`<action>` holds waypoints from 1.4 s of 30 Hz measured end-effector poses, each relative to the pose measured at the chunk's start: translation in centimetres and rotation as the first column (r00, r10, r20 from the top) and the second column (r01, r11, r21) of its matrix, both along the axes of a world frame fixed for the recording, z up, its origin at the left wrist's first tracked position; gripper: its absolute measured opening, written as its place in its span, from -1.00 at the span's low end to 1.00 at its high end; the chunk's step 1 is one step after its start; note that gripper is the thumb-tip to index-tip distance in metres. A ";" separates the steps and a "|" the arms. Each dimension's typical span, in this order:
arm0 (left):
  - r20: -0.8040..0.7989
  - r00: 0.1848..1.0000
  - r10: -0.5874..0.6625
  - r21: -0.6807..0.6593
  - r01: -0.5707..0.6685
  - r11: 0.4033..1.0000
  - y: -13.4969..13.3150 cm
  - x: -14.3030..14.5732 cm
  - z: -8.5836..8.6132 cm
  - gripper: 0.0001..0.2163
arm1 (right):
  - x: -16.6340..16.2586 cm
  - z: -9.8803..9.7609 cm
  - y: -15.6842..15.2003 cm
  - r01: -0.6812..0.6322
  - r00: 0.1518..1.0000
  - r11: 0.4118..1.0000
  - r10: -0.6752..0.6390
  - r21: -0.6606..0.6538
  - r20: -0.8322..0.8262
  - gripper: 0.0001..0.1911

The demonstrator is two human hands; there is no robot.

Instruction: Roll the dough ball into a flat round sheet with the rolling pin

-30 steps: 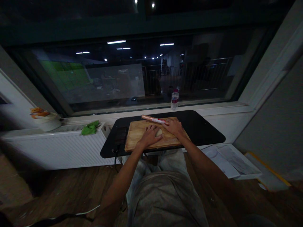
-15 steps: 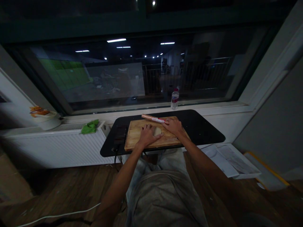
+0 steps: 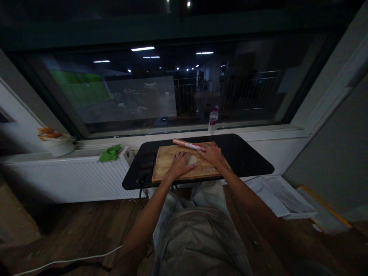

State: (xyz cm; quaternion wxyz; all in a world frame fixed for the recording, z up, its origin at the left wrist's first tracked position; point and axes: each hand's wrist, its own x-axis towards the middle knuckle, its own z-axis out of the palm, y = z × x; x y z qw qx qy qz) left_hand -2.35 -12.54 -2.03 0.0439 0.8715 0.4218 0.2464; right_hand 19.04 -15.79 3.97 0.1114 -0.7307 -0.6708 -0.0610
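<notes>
A small pale, flat round of dough (image 3: 191,160) lies on a wooden cutting board (image 3: 165,163). My left hand (image 3: 180,164) curves around its left side, the thumb along the near edge and the fingers at the far left. A wooden rolling pin (image 3: 186,144) with a red and white label rests slantwise near the board's far edge. My right hand (image 3: 212,154) grips the pin's right end, its fingers partly hiding that end.
The board sits on a black table (image 3: 247,157) before a window. Beyond it, a water bottle (image 3: 213,121) stands on the sill. At left, a green cloth (image 3: 109,153) and a white container (image 3: 57,145) sit on a radiator (image 3: 71,178). A white box (image 3: 283,197) lies low at right.
The view has shifted very slightly. Both hands, the dough and the rolling pin stay in nearly the same places on the board.
</notes>
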 end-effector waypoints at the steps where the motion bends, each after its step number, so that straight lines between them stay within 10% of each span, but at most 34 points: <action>1: -0.017 1.000 0.003 0.012 -0.003 1.000 -0.1 0.1 0.0 -0.39 | -0.1 0.4 -0.3 -0.015 1.000 1.000 0.015 -0.013 0.008 -0.42; 10: -0.028 0.992 -0.123 0.069 0.125 0.990 -0.1 0.1 0.1 -0.58 | -0.6 1.8 -1.6 -0.016 1.000 0.999 0.017 -0.027 0.005 -0.42; 19: -0.114 0.987 0.114 0.030 -0.111 0.993 -0.9 0.3 0.5 -0.41 | -0.6 1.6 -1.3 0.019 1.000 0.998 -0.019 -0.054 -0.005 -0.44; 42: 0.017 0.997 -0.081 -0.144 0.083 0.986 0.3 -0.4 0.4 -0.41 | -0.9 2.4 -1.9 -0.016 1.000 0.998 0.016 -0.057 -0.017 -0.44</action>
